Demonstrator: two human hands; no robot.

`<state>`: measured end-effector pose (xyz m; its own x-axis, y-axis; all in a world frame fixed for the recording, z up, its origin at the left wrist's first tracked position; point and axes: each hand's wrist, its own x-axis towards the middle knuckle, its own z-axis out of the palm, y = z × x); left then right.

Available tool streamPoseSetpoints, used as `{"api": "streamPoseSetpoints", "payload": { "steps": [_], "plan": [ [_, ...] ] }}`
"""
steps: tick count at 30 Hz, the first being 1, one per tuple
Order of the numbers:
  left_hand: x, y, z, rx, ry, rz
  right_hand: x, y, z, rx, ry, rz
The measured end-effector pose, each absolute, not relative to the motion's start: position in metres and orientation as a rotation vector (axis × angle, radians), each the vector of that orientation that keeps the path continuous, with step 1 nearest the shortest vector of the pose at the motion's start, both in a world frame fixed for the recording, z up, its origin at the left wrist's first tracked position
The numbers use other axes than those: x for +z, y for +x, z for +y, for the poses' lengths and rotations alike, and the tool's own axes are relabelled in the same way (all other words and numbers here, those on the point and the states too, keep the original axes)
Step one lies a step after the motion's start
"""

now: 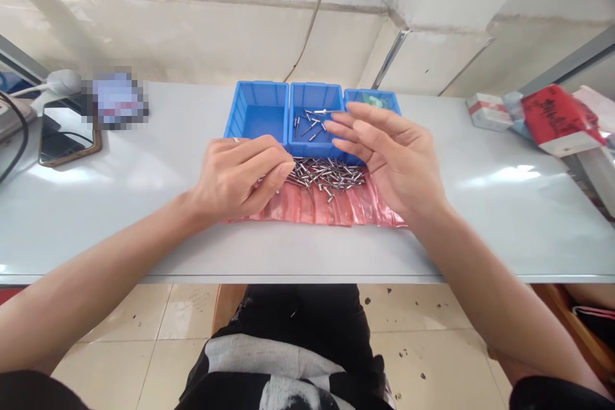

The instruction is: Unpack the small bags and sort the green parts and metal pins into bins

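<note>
My left hand (240, 176) is closed at the left end of a pile of metal rivets (329, 174); what its curled fingers hold, if anything, is hidden. My right hand (389, 154) is raised in front of the right blue bin, its fingers apart and nothing between them. Beneath the pile lie several pink plastic bags (312, 205) in a row. The middle blue bin (316, 91) has several rivets inside, while the left blue bin (264, 116) shows a bare floor. A green item (375, 100) is partly visible in the right blue bin (396, 102).
A phone (67, 128) and a blurred packet (118, 99) lie at the left on the grey table (480, 218). At the right are a white box (489, 111) and a red package (557, 118). The wall rises behind the bins.
</note>
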<state>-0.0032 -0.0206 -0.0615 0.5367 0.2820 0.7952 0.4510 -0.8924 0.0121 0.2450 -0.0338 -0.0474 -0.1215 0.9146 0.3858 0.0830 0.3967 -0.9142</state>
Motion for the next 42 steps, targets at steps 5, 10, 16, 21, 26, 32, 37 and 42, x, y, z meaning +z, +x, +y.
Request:
{"api": "streamPoseSetpoints", "payload": {
  "steps": [5,10,16,21,26,32,37,42],
  "plan": [
    [-0.063,-0.003,-0.02,-1.253,-2.561,-0.626,-0.047,0.245,-0.042,0.509,-0.959,-1.964],
    [-0.063,-0.003,-0.019,-1.246,-2.556,-0.616,-0.058,0.238,-0.046,0.022,-1.06,-2.53],
    [-0.063,-0.002,-0.021,-1.185,-2.557,-0.576,-0.061,0.239,-0.041,0.015,-0.973,-2.487],
    [-0.062,-0.002,-0.02,-1.175,-2.566,-0.582,-0.062,0.243,-0.038,-0.008,-0.935,-2.405],
    [-0.063,-0.003,-0.02,-1.182,-2.537,-0.587,-0.06,0.241,-0.038,-0.011,-0.904,-2.256],
    [-0.063,-0.001,-0.022,-1.196,-2.587,-0.699,-0.05,0.239,-0.044,0.054,-0.915,-2.095],
    [-0.065,0.0,-0.021,-1.184,-2.608,-0.699,-0.043,0.231,-0.055,0.471,-0.869,-1.843],
    [-0.066,-0.001,-0.02,-1.235,-2.519,-0.626,-0.044,0.228,-0.059,0.831,-0.82,-1.653]
  ]
}}
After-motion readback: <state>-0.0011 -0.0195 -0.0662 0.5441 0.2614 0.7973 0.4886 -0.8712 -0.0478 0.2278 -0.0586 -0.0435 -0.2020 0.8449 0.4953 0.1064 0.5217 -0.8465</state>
